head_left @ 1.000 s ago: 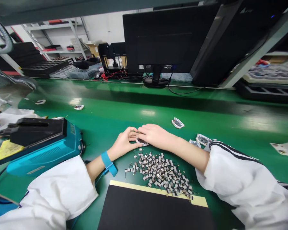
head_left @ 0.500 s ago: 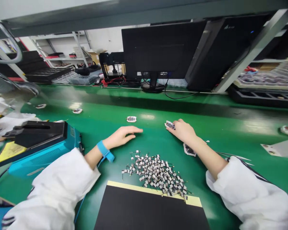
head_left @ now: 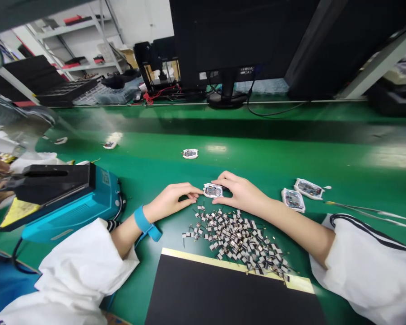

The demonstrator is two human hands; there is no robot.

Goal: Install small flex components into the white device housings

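White-rimmed small circuit board point(head_left: 212, 191) sits just above the heap of tiny metal-and-black components point(head_left: 237, 239) on the green bench mat point(head_left: 325, 153), held between both hands. Left hand point(head_left: 171, 201) lies nearly flat, fingertips on the board's left edge; right hand point(head_left: 240, 193) curves part-open round its right side, fingers at the top and bottom edges. Edge-only hold looks right, keeping the face clear. Further right lie another board point(head_left: 292, 200), a third board point(head_left: 309, 189) and slim steel tweezers point(head_left: 365, 213). Blue anti-static wrist strap point(head_left: 144, 221) on left wrist.

Shiny metal parts point(head_left: 237, 239) (glossy green mat point(head_left: 341, 158))
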